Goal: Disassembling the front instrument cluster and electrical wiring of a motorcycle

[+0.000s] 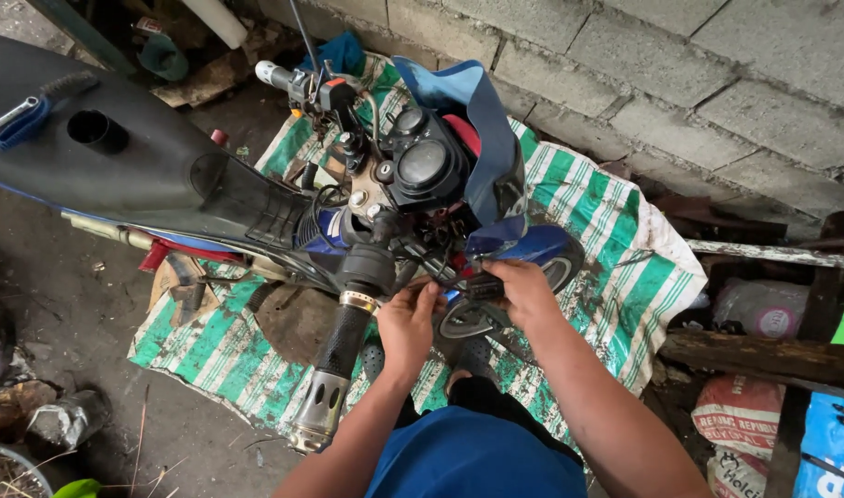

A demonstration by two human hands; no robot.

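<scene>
A dark motorbike (164, 175) leans over a green-and-white striped tarp (616, 249), its blue front cowl (482, 129) and round gauges (422, 164) facing up. My left hand (408, 323) reaches in just right of the black handlebar grip (344, 341), fingertips touching wires and small parts below the bars. My right hand (523, 290) rests against the front area by the blue mudguard (542, 247), fingers curled on a small dark part; what it grips is partly hidden.
A grey block wall (680, 65) runs behind the bike. Wooden planks (763, 355) and printed sacks (745, 415) lie at the right. A wrench (7, 115) rests on the bike's body at the left. Stones and a wheel rim (11, 466) sit at the lower left.
</scene>
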